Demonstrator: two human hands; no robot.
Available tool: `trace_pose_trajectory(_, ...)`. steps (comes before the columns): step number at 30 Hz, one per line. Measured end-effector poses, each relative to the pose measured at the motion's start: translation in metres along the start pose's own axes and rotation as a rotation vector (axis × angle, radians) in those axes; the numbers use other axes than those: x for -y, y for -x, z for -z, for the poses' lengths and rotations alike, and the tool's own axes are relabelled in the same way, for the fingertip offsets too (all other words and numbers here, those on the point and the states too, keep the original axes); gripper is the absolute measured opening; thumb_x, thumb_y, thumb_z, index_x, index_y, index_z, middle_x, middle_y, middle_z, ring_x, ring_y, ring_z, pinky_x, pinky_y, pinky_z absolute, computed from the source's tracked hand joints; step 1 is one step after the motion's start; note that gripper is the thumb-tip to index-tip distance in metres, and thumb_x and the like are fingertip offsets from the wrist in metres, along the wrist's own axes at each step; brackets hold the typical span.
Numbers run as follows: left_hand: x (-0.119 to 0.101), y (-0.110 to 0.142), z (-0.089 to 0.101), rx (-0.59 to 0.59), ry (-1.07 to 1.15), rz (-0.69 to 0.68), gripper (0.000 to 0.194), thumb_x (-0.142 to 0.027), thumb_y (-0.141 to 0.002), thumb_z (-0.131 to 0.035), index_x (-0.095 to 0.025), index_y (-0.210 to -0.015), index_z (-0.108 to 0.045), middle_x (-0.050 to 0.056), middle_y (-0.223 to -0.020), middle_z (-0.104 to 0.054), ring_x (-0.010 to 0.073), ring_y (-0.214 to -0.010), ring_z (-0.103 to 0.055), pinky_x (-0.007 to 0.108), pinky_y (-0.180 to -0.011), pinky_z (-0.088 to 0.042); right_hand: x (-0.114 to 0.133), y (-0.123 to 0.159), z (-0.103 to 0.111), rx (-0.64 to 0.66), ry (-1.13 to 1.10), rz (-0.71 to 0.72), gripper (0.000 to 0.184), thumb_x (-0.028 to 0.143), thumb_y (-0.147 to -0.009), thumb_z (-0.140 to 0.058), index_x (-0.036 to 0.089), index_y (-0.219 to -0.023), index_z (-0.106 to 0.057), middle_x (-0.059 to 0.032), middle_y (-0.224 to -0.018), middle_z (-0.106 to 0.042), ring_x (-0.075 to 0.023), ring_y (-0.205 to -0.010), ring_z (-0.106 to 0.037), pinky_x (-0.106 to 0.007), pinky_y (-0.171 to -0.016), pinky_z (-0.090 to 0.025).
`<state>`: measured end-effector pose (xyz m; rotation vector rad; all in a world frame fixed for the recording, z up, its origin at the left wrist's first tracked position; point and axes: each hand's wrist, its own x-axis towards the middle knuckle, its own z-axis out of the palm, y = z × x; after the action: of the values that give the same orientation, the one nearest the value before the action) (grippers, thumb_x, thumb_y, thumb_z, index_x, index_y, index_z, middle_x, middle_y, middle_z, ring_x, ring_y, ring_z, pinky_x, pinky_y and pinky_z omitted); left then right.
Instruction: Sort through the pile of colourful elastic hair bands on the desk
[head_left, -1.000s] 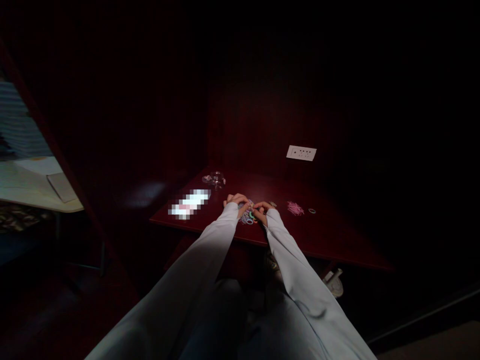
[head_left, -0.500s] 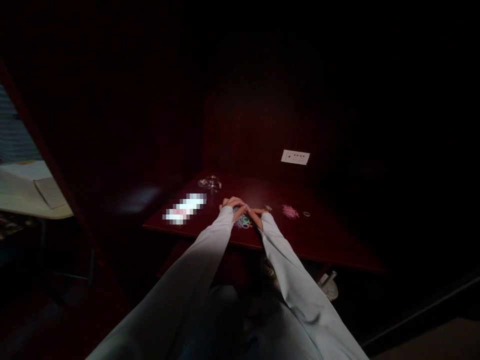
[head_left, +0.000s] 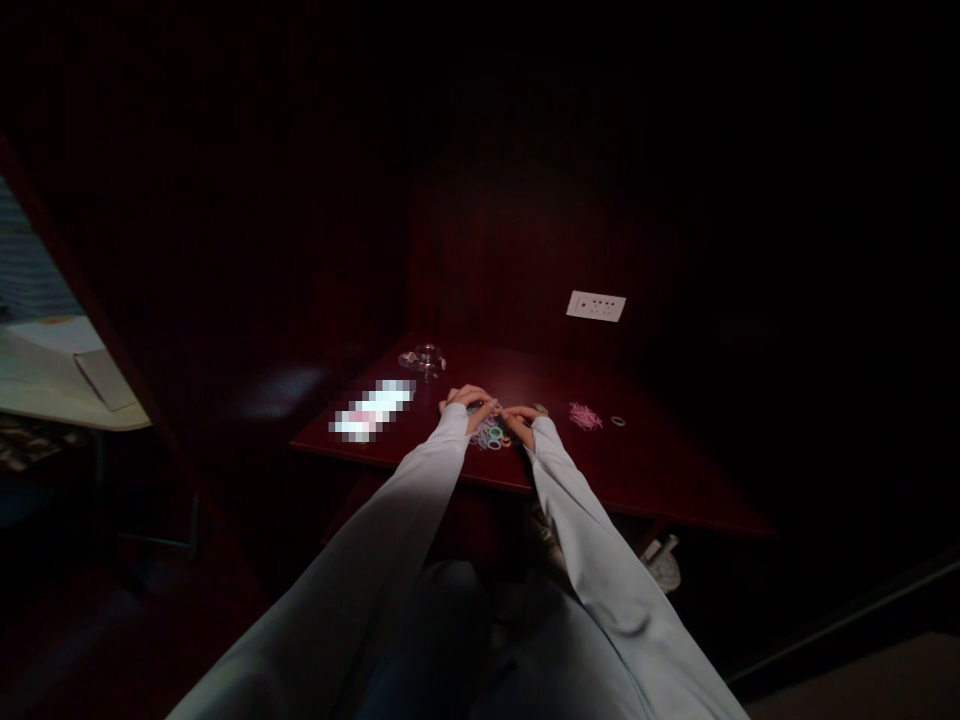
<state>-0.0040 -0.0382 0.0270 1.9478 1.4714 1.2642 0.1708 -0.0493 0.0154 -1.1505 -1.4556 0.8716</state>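
My left hand (head_left: 466, 398) and my right hand (head_left: 522, 420) meet fingertip to fingertip just above a pile of multicoloured hair ties (head_left: 490, 436). Both are closed in a pinch. Something small and pale pinkish shows at the left fingertips, too tiny to name. What the right fingers hold, if anything, is hidden. Part of the pile lies behind my hands and wrists. Past my right fingers sits a small pale group of bands (head_left: 541, 408). Farther right are a heap of pink bands (head_left: 585, 416) and a single pale green ring (head_left: 618, 421).
On the dark red table (head_left: 645, 465), a bright pixelated rectangle (head_left: 373, 410) lies at the left. A clear container (head_left: 429, 360) stands behind it. A socket panel (head_left: 596, 306) is on the back wall. Beyond the left partition, a white box (head_left: 71, 355) rests on another table.
The view shifts slightly left and down, then partly back. My fingertips stay together over the pile and shift a little, the right fingers straightening and then bending again. The piles look unchanged.
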Motion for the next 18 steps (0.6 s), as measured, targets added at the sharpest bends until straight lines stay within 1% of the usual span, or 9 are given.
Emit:
trace_pose_trajectory(4,-0.003,0.001,0.001,0.009,0.01,0.017,0.012,-0.031,-0.094,-0.069,-0.028,-0.09,-0.08,-0.002,-0.119,-0.076,0.0227,-0.117,-0.06,0.041,-0.106,-0.036,0.008,0.005,0.003,-0.048,0.086,0.067,0.062,0.08,-0.059,-0.075,0.019,-0.071,-0.072,0.0047,-0.051,-0.045,-0.012,-0.053,-0.041,-0.027,-0.052,-0.033)
trace_pose_trajectory(6,-0.004,0.002,0.001,0.013,0.012,0.025,0.012,-0.029,-0.094,-0.069,-0.028,-0.089,-0.08,-0.002,-0.118,-0.076,0.0227,-0.117,-0.06,0.041,-0.106,-0.036,0.008,0.004,0.004,-0.069,0.148,0.098,0.061,0.08,-0.064,-0.071,0.02,-0.071,-0.072,0.0035,-0.054,-0.047,-0.0132,-0.056,-0.043,-0.027,-0.055,-0.034)
trace_pose_trajectory(8,-0.006,0.003,0.002,0.011,0.011,0.034,0.011,-0.027,-0.093,-0.069,-0.027,-0.089,-0.079,-0.002,-0.118,-0.077,0.0226,-0.117,-0.06,0.041,-0.105,-0.036,0.007,0.002,0.007,-0.113,0.246,0.122,0.057,0.076,-0.071,-0.066,0.02,-0.074,-0.074,0.0017,-0.058,-0.051,-0.015,-0.06,-0.047,-0.028,-0.059,-0.036)
trace_pose_trajectory(11,-0.009,0.004,0.003,0.0,-0.002,0.054,0.011,-0.025,-0.093,-0.068,-0.027,-0.087,-0.077,-0.003,-0.118,-0.077,0.0227,-0.117,-0.06,0.041,-0.104,-0.036,0.004,-0.002,0.02,-0.257,0.5,0.069,0.047,0.063,-0.087,-0.058,0.021,-0.083,-0.077,-0.0015,-0.068,-0.062,-0.0179,-0.069,-0.054,-0.03,-0.069,-0.039)
trace_pose_trajectory(14,-0.013,0.006,0.004,0.009,-0.015,0.064,0.012,-0.024,-0.094,-0.067,-0.026,-0.085,-0.076,-0.003,-0.117,-0.077,0.0229,-0.118,-0.059,0.041,-0.104,-0.035,0.003,-0.006,0.04,-0.425,0.844,-0.019,0.034,0.045,-0.095,-0.054,0.021,-0.091,-0.078,-0.0079,-0.089,-0.074,-0.0235,-0.089,-0.059,-0.035,-0.083,-0.039)
trace_pose_trajectory(16,-0.016,0.008,0.006,0.015,-0.018,0.068,0.013,-0.024,-0.094,-0.067,-0.026,-0.084,-0.075,-0.003,-0.117,-0.078,0.0228,-0.118,-0.059,0.041,-0.104,-0.035,0.002,-0.007,0.051,-0.446,1.043,-0.014,0.031,0.037,-0.097,-0.053,0.02,-0.093,-0.078,-0.0122,-0.1,-0.076,-0.0272,-0.099,-0.058,-0.039,-0.089,-0.035)
trace_pose_trajectory(18,-0.02,0.01,0.007,0.016,-0.021,0.082,0.013,-0.023,-0.094,-0.067,-0.025,-0.083,-0.074,-0.003,-0.116,-0.078,0.0227,-0.116,-0.059,0.041,-0.104,-0.035,0.001,-0.009,0.058,-0.391,1.196,0.023,0.03,0.034,-0.099,-0.052,0.019,-0.095,-0.078,-0.0145,-0.104,-0.076,-0.0291,-0.103,-0.056,-0.04,-0.089,-0.033)
